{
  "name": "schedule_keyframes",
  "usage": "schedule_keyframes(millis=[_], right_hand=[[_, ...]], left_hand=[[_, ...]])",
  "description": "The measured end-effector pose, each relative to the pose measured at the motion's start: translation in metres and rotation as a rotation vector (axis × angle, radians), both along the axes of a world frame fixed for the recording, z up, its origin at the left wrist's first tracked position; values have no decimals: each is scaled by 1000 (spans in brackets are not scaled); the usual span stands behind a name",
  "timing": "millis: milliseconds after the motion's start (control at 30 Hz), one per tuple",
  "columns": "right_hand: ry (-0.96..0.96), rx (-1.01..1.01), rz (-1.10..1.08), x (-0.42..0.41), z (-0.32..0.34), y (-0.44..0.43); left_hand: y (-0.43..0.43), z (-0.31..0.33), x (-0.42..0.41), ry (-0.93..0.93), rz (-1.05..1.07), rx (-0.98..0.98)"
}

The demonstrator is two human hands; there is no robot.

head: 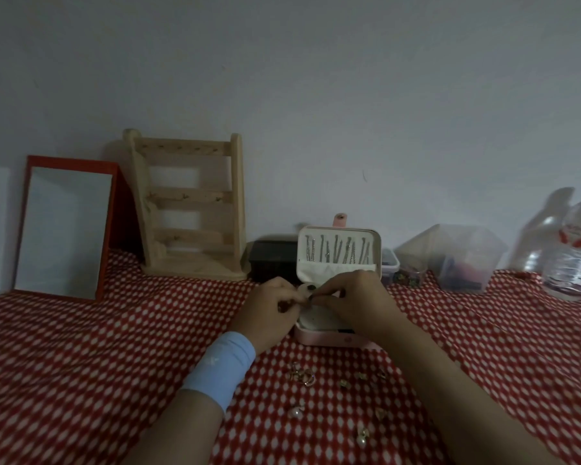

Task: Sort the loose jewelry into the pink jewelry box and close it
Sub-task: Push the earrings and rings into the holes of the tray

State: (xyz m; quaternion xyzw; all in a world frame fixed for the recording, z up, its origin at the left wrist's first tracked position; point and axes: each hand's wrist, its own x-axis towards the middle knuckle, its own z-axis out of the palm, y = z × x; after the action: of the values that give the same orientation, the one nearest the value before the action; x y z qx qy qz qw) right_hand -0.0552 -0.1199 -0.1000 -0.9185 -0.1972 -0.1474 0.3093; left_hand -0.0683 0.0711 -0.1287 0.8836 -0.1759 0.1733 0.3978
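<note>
Step in hand: loading pieces. Box (329, 337) sits open on the cloth (114, 347), lid (339, 251) upright. Left hand (270, 308) and right hand (353, 297) meet over its tray (316, 322), fingers curled tip to tip. They are probably pinching one small piece, but it is too dim to tell. Loose jewelry (302, 375) lies scattered on the cloth near the box. Next: seat the piece, then fetch another with a fine pinch.
</note>
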Motion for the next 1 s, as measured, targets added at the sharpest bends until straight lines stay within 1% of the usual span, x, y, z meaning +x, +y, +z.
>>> schedule_keyframes(millis=[233,333,500,667,833,1000], right_hand=[[12,-16,-13,-2,-1,3],[-10,-63,-1,-3,-1,3],[7,-141,21,-7,4,-3],[81,-53,-3,-13,7,-4],[118,-78,0,-17,14,-5],[79,-14,23,-27,27,-11]], left_hand=[[1,-1,0,-10,1,29],[2,0,-1,-34,9,33],[1,2,-3,-45,6,52],[-2,4,-8,-42,-3,113],[-3,10,-15,20,-2,158],[-3,24,-30,8,34,156]])
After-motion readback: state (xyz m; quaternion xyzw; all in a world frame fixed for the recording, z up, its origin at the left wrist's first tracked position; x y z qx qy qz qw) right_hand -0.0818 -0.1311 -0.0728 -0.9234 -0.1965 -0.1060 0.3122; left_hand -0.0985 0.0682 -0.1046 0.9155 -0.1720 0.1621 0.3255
